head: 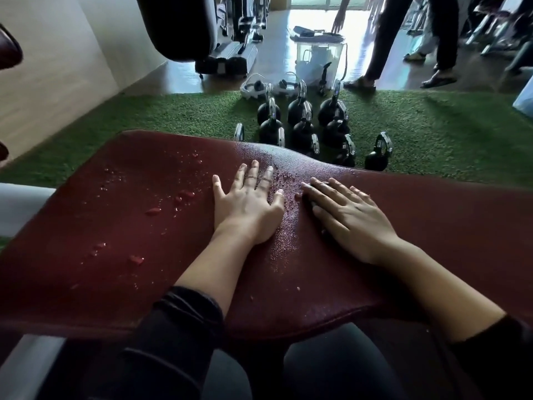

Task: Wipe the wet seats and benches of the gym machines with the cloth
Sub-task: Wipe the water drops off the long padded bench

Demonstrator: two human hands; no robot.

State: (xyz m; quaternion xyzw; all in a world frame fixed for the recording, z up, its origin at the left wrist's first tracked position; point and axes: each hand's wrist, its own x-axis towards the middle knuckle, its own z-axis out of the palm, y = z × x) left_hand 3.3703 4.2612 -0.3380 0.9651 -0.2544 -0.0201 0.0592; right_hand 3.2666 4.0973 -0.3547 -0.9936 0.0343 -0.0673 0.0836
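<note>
Resting flat on the seat [288, 284]: your left hand [248, 203] and right hand [349, 217], fingers spread, holding nothing; droplets [153, 210] left of them; no cloth seen; wiping seemingly unstarted.

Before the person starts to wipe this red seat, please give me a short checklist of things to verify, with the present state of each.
1. Red seat wet: ok, droplets lie on it.
2. Cloth in hand: not ok, no cloth is visible.
3. Left hand free: ok, flat on the seat, fingers straight.
4. Right hand free: ok, flat on the seat.
5. Seat free of objects: ok, only the hands rest on it.
6. Kettlebells apart from the seat: ok, on the green turf beyond it.
</note>
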